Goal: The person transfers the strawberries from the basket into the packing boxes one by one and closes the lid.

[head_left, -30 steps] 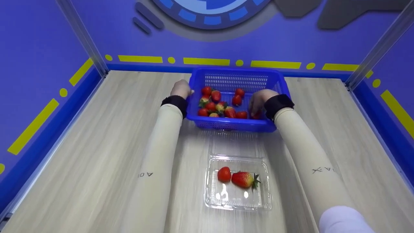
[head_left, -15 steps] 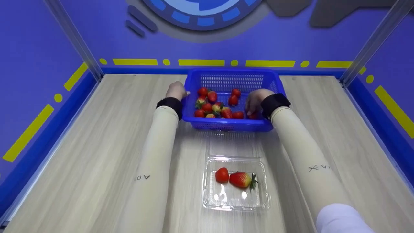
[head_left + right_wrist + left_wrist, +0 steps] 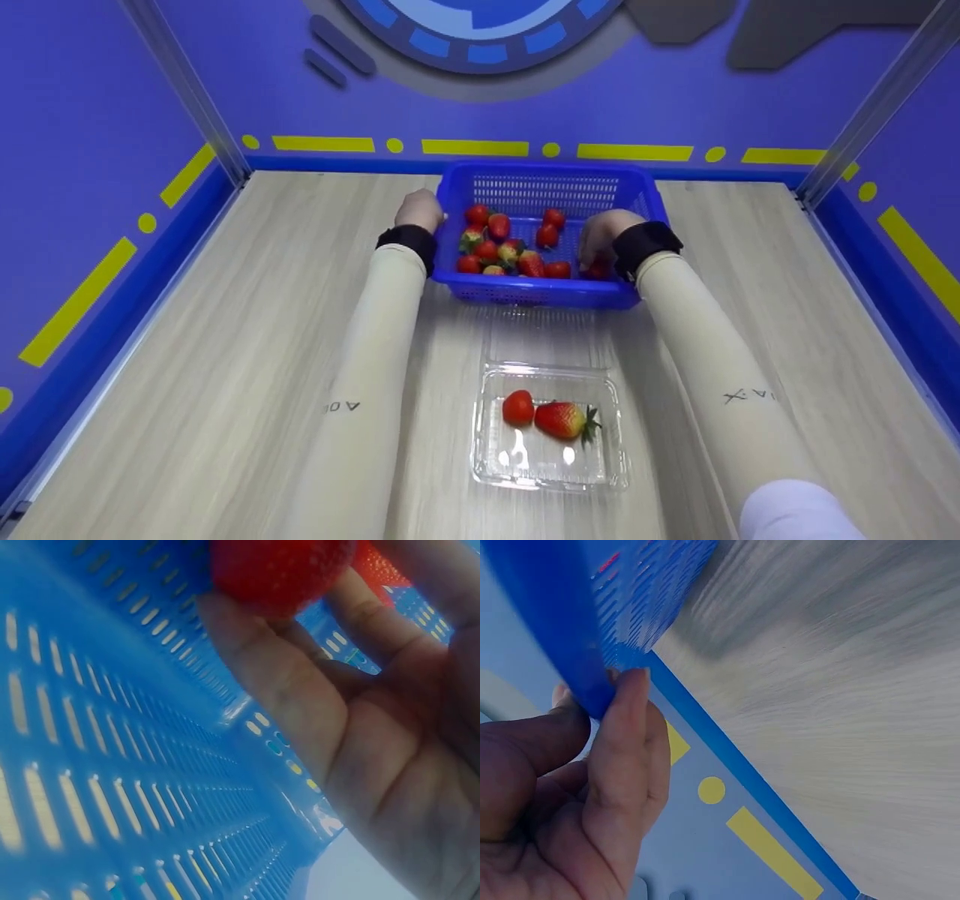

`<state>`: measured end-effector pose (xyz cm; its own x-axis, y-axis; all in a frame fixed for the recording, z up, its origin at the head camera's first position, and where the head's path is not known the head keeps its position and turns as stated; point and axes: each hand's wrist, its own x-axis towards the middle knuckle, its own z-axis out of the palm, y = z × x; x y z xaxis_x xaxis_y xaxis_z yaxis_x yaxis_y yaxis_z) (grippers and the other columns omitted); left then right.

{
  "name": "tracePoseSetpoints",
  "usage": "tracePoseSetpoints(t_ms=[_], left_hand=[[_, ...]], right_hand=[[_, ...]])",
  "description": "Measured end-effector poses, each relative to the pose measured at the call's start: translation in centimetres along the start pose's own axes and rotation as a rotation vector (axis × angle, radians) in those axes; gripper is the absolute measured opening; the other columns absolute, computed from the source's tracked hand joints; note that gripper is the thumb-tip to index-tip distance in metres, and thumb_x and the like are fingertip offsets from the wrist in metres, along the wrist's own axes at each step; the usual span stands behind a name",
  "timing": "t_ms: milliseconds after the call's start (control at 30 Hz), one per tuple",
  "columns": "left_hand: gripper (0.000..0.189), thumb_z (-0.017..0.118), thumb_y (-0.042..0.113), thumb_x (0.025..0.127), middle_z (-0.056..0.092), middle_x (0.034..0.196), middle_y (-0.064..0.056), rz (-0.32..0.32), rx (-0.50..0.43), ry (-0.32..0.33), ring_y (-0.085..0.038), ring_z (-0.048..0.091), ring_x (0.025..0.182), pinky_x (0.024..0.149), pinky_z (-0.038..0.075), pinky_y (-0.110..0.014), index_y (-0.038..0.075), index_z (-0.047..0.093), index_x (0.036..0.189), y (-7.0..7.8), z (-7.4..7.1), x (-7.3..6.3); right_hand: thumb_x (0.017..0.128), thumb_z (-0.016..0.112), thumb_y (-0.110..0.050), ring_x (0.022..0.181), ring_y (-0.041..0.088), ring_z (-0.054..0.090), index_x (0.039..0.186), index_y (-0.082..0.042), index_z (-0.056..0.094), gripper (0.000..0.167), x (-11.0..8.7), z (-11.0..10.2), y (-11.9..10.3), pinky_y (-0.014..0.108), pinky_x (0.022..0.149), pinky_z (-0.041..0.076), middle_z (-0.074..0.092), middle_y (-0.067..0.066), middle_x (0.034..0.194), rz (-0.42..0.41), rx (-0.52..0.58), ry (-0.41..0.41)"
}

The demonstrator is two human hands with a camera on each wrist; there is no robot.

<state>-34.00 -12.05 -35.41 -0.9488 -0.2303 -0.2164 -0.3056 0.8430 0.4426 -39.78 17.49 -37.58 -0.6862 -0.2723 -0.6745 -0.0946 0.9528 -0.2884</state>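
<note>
Under right hand, touching fingertips: strawberry.

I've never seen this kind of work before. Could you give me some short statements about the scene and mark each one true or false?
1. The left hand grips the basket by its edge. True.
2. The right hand is over the clear box. False: the right hand is in the basket, with its fingers at a strawberry.
3. Two strawberries lie in the clear box. True.
4. The box holds more strawberries than the basket. False: the basket holds more.
5. The basket has slots in its sides. True.
</note>
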Motion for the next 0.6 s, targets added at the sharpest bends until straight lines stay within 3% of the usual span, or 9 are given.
tracePoseSetpoints(t_ms=[200,433,600], left_hand=[[0.039,0.058,0.017,0.103,0.062,0.144,-0.018,-0.001,0.000,-0.032,-0.026,0.061,0.131,0.113,0.049,-0.037,-0.003,0.061,0.136,-0.1,0.1,0.6],[0.040,0.059,0.018,0.102,0.063,0.142,-0.019,0.016,0.040,-0.072,-0.027,0.061,0.129,0.113,0.049,-0.036,-0.004,0.062,0.134,-0.7,0.2,1.8],[0.041,0.058,0.020,0.102,0.063,0.142,-0.020,0.040,0.033,-0.087,-0.028,0.061,0.128,0.113,0.049,-0.037,-0.006,0.062,0.134,-0.7,-0.1,1.7]], right_hand=[[0.090,0.077,-0.021,0.078,0.015,0.054,0.101,-0.010,0.070,0.017,-0.4,-0.3,-0.1,0.025,0.065,0.053,0.059,-0.004,0.081,-0.024,-0.006,0.024],[0.092,0.075,-0.018,0.089,0.018,0.056,0.098,-0.009,0.068,0.013,-0.3,-0.4,-0.3,0.039,0.091,0.056,0.061,-0.003,0.085,-0.063,0.006,0.087],[0.091,0.075,-0.015,0.090,0.021,0.057,0.104,-0.003,0.068,0.019,-0.9,-0.6,-0.6,0.043,0.096,0.054,0.064,0.001,0.088,-0.089,0.035,0.178]])
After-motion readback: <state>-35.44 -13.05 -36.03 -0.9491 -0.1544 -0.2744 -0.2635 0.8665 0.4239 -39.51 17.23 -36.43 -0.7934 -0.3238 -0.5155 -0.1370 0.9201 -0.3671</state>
